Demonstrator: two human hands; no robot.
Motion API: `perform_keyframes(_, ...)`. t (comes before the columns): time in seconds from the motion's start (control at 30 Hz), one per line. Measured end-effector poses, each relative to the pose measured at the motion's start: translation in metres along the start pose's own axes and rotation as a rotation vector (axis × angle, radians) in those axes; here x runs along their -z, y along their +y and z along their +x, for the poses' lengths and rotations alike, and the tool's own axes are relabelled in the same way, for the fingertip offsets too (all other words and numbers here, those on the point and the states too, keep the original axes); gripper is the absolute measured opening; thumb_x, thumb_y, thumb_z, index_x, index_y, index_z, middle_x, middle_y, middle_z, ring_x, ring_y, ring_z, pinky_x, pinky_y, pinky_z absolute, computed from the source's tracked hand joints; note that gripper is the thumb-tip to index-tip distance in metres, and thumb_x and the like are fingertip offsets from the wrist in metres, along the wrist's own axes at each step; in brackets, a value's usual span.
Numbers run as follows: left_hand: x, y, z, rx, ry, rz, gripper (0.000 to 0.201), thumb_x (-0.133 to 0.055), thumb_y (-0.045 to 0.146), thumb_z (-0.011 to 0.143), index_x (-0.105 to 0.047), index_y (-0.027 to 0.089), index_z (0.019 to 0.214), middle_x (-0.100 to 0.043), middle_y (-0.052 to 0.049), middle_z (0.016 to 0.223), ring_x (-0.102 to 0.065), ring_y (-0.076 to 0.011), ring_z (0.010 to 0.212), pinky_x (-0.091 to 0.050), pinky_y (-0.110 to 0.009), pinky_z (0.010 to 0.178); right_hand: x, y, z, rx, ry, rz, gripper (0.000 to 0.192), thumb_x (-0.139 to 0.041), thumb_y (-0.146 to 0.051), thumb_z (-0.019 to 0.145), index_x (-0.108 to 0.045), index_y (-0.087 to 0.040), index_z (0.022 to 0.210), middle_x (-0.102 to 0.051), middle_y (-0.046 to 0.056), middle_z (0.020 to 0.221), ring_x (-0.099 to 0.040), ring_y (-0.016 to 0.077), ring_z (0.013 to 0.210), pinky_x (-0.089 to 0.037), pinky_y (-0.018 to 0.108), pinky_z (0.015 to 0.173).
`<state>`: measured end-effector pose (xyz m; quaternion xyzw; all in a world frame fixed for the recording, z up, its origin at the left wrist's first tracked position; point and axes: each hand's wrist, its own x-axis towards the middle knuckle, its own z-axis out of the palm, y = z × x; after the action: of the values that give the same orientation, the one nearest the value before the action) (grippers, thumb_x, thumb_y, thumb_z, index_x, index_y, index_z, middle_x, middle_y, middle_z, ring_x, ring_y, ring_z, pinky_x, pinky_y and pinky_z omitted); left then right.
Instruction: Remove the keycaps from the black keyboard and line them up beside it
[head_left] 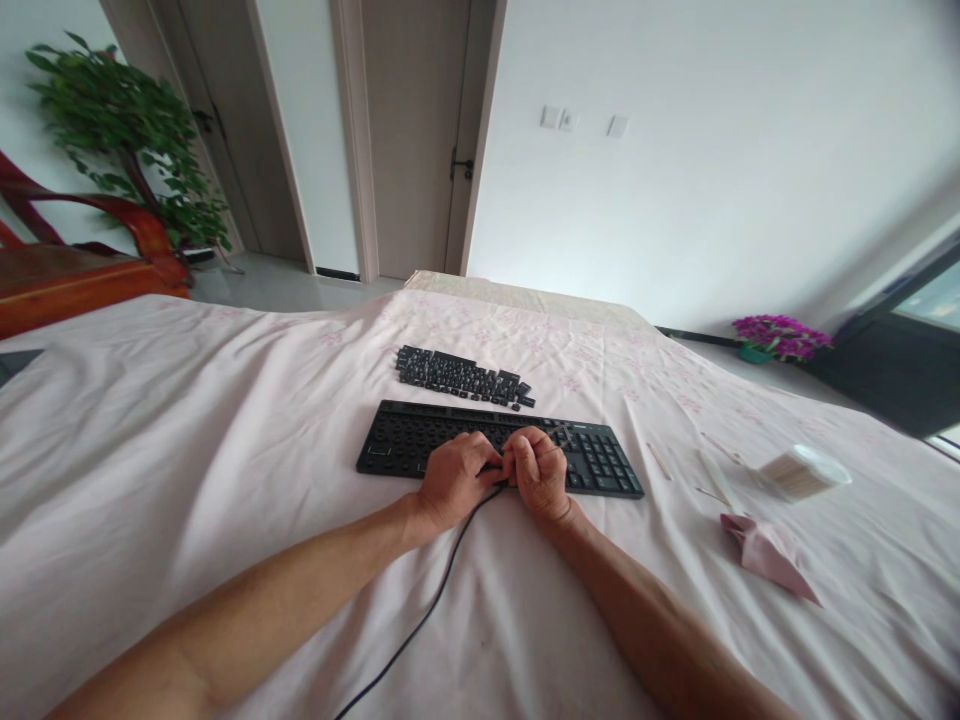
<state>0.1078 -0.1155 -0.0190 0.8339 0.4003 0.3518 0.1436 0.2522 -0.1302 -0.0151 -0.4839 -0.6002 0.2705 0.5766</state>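
A black keyboard (397,425) lies across the cloth in front of me. Its left part is stripped of keycaps, while the number pad (611,462) on the right still carries its own. Over the middle of the front edge, my left hand (459,482) is closed with fingertips pinched, and what they hold is hidden. My right hand (538,472) is curled against it, fingertips meeting. A thin, wire-like tool (562,434) sticks out from the right fist, over the keys. Loose black keycaps (461,377) lie in rows just behind the keyboard.
A black cable (442,590) runs from the keyboard toward me. On the right lie a clear tub of cotton swabs (804,472), several loose thin sticks (660,461) and a folded pink cloth (769,555). A pale flowered cloth (262,400) covers the surface in folds. A wooden chair (97,260) stands left.
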Motion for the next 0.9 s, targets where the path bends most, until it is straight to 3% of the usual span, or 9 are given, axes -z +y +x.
perform_keyframes(0.27, -0.001, 0.005, 0.0, 0.015, -0.002, -0.104, 0.02, -0.055, 0.039, 0.089, -0.063, 0.02, 0.084, -0.062, 0.0, 0.089, -0.06, -0.0125, 0.079, -0.044, -0.022, 0.069, -0.001, -0.005, 0.005, 0.022, 0.13, 0.054, 0.033, -0.04, -0.043, 0.095, -0.047, -0.019, 0.073, -0.048, -0.007, 0.04, -0.036, 0.006, 0.03, -0.029, 0.017, 0.034)
perform_keyframes(0.43, -0.002, -0.001, 0.001, 0.042, -0.002, -0.281, 0.005, -0.062, 0.023, 0.084, -0.065, 0.021, 0.088, -0.064, 0.001, 0.089, -0.061, -0.0129, 0.084, -0.046, -0.022, 0.076, -0.002, -0.003, 0.005, 0.065, 0.103, 0.063, 0.032, -0.037, -0.043, 0.096, -0.048, -0.02, 0.078, -0.053, -0.005, 0.046, -0.04, 0.0077, 0.036, -0.034, 0.019, 0.038)
perform_keyframes(0.5, -0.001, -0.003, 0.003, 0.077, 0.002, -0.373, 0.011, -0.063, 0.02, 0.083, -0.065, 0.022, 0.093, -0.065, 0.0, 0.089, -0.061, -0.013, 0.085, -0.047, -0.023, 0.077, 0.0, -0.002, 0.003, 0.1, 0.073, 0.023, 0.031, -0.035, -0.042, 0.096, -0.051, -0.02, 0.082, -0.056, -0.004, 0.051, -0.046, 0.0097, 0.042, -0.039, 0.021, 0.043)
perform_keyframes(0.67, 0.003, -0.003, 0.007, 0.235, 0.012, -0.521, 0.022, -0.066, 0.032, 0.079, -0.064, 0.019, 0.098, -0.069, -0.001, 0.088, -0.064, -0.0141, 0.079, -0.05, -0.024, 0.071, 0.01, -0.011, 0.002, 0.347, -0.062, -0.316, 0.029, -0.037, -0.029, 0.095, -0.063, -0.02, 0.084, -0.064, 0.004, 0.071, -0.06, 0.016, 0.07, -0.049, 0.031, 0.072)
perform_keyframes(0.77, 0.005, -0.004, 0.011, 0.308, -0.004, -0.588, 0.025, -0.068, 0.025, 0.074, -0.064, 0.017, 0.097, -0.069, -0.001, 0.085, -0.065, -0.0138, 0.076, -0.051, -0.024, 0.069, 0.013, -0.018, 0.003, 0.549, -0.114, -0.456, 0.026, -0.04, -0.022, 0.092, -0.066, -0.02, 0.086, -0.066, 0.006, 0.08, -0.062, 0.0172, 0.079, -0.048, 0.032, 0.077)
perform_keyframes(0.9, 0.006, -0.007, 0.015, 0.395, 0.005, -0.656, 0.03, -0.065, 0.015, 0.069, -0.061, 0.015, 0.099, -0.069, -0.001, 0.079, -0.065, -0.0134, 0.07, -0.052, -0.023, 0.065, 0.012, -0.019, 0.006, 0.769, -0.264, -0.608, 0.023, -0.046, -0.018, 0.091, -0.063, -0.021, 0.106, -0.068, 0.006, 0.086, -0.062, 0.018, 0.087, -0.046, 0.032, 0.08)
